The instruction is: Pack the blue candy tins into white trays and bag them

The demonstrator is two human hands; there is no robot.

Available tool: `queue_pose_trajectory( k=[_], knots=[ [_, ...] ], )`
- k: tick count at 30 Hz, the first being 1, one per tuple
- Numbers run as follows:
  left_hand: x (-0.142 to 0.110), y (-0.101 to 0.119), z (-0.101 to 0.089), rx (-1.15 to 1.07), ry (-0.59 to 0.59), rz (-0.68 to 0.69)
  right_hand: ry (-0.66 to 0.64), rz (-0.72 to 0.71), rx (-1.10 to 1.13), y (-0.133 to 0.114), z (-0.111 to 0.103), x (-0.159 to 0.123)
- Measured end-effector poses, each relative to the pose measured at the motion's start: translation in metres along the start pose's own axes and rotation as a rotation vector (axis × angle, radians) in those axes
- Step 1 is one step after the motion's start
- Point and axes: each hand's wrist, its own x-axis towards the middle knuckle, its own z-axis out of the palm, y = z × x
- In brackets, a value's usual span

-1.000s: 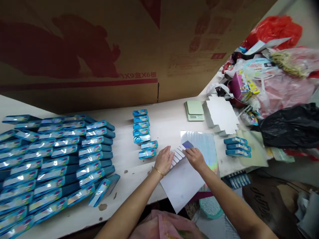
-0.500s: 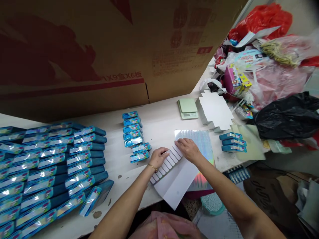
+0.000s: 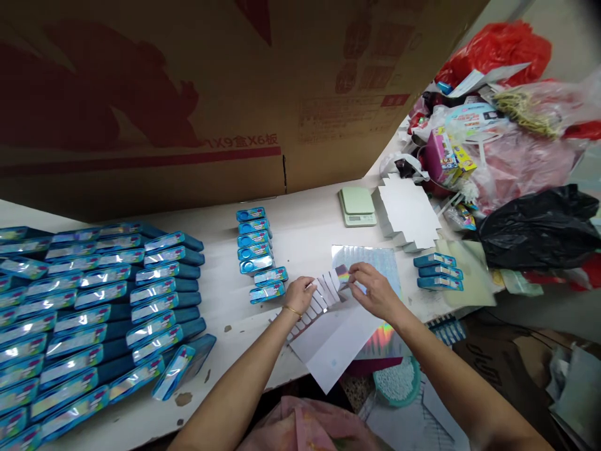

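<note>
1. The label strip [image 3: 327, 289], a long piece crossed by white bars, lies slantwise over a white sheet [image 3: 345, 343] at the near edge of the table [image 3: 300, 238].
2. Its long axis runs from the near left to the far right, with the bars set across it; the far end, rainbow-tinted, points towards the right hand [image 3: 377, 292].
3. The left hand [image 3: 299, 296] pinches the strip's upper edge, thumb and fingers drawn together.
4. The right hand's fingers are bent at the far end, above a holographic sheet [image 3: 351, 255]; whether they grip the strip cannot be told.
5. Below the table edge, a teal basin [image 3: 417, 387] holds many small white pieces [image 3: 395, 380].
6. Blue boxes [image 3: 154, 291] stand in packed rows at left, seven more [image 3: 253, 240] form a column near the middle, and three [image 3: 439, 272] sit at right; their contents are hidden.
7. A large carton [image 3: 323, 172] stands behind them, its inside out of sight.
8. A clear bag [image 3: 570, 109] at far right shows yellowish strands [image 3: 523, 113] within.
</note>
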Motion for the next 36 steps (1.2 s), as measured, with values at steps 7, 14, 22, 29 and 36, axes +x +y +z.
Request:
queue_pose_trajectory(
  k=[7,14,22,29,36],
  knots=[
    [-0.030,0.032,-0.008,-0.589,0.062,-0.081,0.023,0.464,0.641,-0.038,-0.003,0.023],
    [-0.052,0.049,-0.058,-0.788,0.172,-0.234,0.037,0.677,0.979,-0.063,0.049,0.047],
    [-0.037,0.013,-0.115,-0.616,0.547,-0.203,0.084,0.638,0.954,-0.097,0.114,0.080],
    [-0.004,-0.009,-0.143,-0.584,0.752,-0.307,0.171,0.441,0.464,-0.104,0.156,0.121],
    [0.012,-0.033,-0.133,-0.527,0.721,-0.320,0.064,0.383,0.043,-0.101,0.164,0.128]
  ],
)
